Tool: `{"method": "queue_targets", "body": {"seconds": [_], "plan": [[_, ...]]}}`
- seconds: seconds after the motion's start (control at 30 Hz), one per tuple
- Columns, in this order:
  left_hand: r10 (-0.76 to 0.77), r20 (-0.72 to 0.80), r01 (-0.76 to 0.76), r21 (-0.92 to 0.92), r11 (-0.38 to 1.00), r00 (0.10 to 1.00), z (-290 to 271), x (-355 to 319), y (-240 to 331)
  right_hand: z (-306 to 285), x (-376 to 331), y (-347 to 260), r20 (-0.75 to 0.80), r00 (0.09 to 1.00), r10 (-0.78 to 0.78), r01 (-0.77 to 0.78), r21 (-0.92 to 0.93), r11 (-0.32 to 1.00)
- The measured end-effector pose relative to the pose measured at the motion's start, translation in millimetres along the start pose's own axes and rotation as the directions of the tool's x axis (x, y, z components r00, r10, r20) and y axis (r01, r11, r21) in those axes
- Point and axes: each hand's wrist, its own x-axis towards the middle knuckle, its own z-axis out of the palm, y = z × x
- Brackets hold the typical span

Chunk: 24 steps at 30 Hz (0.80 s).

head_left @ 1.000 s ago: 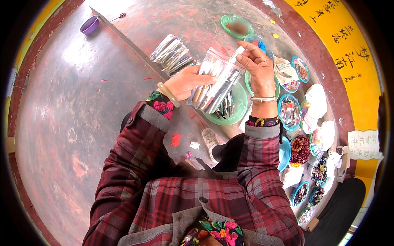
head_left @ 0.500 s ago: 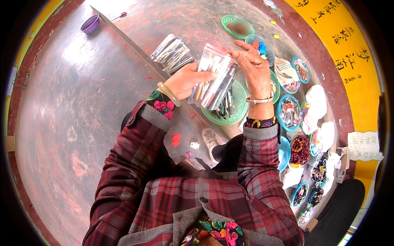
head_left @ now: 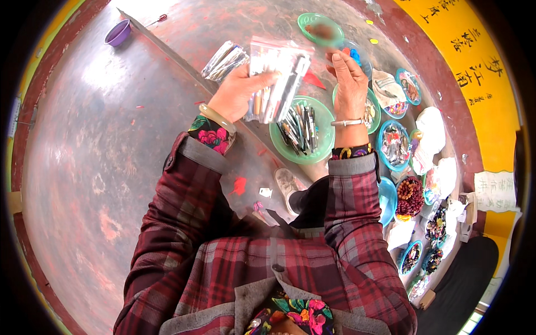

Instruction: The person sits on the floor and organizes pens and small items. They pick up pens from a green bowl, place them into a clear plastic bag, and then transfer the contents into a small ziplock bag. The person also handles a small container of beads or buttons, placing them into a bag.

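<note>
A clear zip bag (head_left: 279, 78) of pens is gripped in my left hand (head_left: 237, 92), thumb across its front and fingers behind. It hangs tilted above the floor, its lower end by the rim of a green basin (head_left: 274, 125). Loose pens (head_left: 304, 128), mostly dark and silver, lie in that basin. My right hand (head_left: 350, 84) is raised to the right of the bag, apart from it, with its fingers loosely stretched and nothing visible in them. Beyond my left hand lies a stack of filled pen bags (head_left: 225, 60).
Several basins of small goods line the right side, among them a blue basin (head_left: 393, 146) and dark red bead strings (head_left: 409, 198). A green bowl (head_left: 321, 30) stands at the far side. A purple basin (head_left: 118, 33) sits far left, beside a raised floor strip (head_left: 167, 49).
My left hand has carried the pen bag to the left, exposing more of the basin of pens. My right hand has come away from the bag's upper edge.
</note>
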Motion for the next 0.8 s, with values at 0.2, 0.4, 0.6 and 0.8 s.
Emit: {"method": "queue_targets", "body": {"seconds": [0.2,0.4,0.6,0.8], "plan": [[0.080,-0.088,-0.085,-0.060,0.995,0.993,-6.4,-0.4,8.9,-36.1,14.2,118.2,0.233,0.896,0.377,-0.192,-0.560,0.806],[0.087,-0.049,-0.091,-0.103,0.991,0.995,-8.8,2.9,6.5,-19.4,-27.8,189.7,0.325,0.763,0.558,-0.074,-0.815,0.575],[0.098,-0.079,-0.106,-0.106,0.989,0.992,-13.5,0.5,8.5,18.1,-58.1,193.1,0.338,0.748,0.571,0.198,-0.935,0.294],[0.119,-0.106,-0.132,-0.127,0.983,0.987,-10.0,-0.3,9.3,23.4,-73.4,209.4,0.202,0.779,0.594,0.025,-0.956,0.293]]}}
